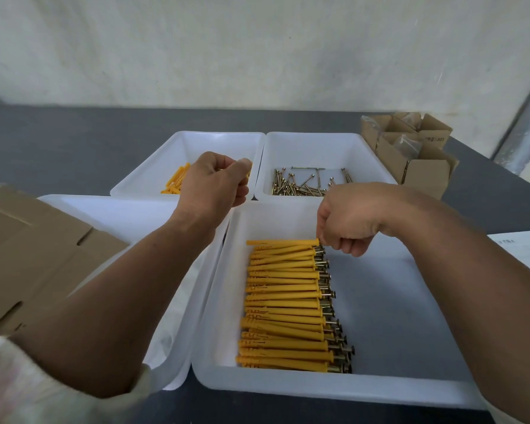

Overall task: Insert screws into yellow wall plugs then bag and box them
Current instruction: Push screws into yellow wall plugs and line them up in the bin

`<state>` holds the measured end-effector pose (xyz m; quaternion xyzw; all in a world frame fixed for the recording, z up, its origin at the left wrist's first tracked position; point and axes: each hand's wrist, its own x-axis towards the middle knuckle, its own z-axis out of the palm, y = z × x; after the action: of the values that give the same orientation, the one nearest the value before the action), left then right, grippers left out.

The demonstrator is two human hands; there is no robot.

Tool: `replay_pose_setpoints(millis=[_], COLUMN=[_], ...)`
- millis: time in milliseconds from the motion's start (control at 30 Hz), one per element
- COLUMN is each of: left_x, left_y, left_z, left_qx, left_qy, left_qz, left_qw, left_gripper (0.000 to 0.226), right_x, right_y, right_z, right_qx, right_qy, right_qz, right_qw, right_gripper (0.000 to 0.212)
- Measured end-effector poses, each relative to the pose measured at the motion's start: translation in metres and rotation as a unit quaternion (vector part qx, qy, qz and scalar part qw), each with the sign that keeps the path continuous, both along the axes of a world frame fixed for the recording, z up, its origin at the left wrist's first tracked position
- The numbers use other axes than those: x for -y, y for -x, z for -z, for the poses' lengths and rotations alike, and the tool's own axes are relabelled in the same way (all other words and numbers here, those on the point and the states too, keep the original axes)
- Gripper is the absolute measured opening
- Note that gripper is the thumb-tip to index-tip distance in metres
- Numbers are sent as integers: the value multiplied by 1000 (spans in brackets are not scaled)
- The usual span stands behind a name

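A near white tub [380, 384] holds a neat row of yellow wall plugs with screws in them [285, 307]. My right hand [348, 218] pinches the head end of the topmost plug [282, 242] at the far end of that row. My left hand [214, 179] hovers over the far left tub [153, 172] of loose yellow plugs [173, 182], fingers curled; a bit of yellow shows by the fingertips, but what they hold I cannot tell. The far right tub [364, 154] holds loose brass screws [300, 186].
A fourth white tub [110, 209] sits at the left under my left forearm. A flat cardboard sheet [28, 255] lies at the left edge. Small open cardboard boxes [410, 148] with plastic bags stand at the back right. White paper [523, 249] lies at the right on the dark table.
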<state>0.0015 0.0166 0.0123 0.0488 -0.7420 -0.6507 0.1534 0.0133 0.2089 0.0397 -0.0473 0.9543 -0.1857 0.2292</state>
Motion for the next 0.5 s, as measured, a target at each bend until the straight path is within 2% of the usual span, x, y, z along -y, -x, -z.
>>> replay_pose_setpoints(millis=[500], left_x=[6], left_y=[10], left_z=[6], left_qx=[9], left_qy=[49], left_qz=[-52], left_qw=[997], left_gripper=[10], right_x=[10], right_y=[-1], right_z=[19], right_qx=[45], right_qy=[-92], right_qz=[-53], right_qw=[993], right_gripper=[25])
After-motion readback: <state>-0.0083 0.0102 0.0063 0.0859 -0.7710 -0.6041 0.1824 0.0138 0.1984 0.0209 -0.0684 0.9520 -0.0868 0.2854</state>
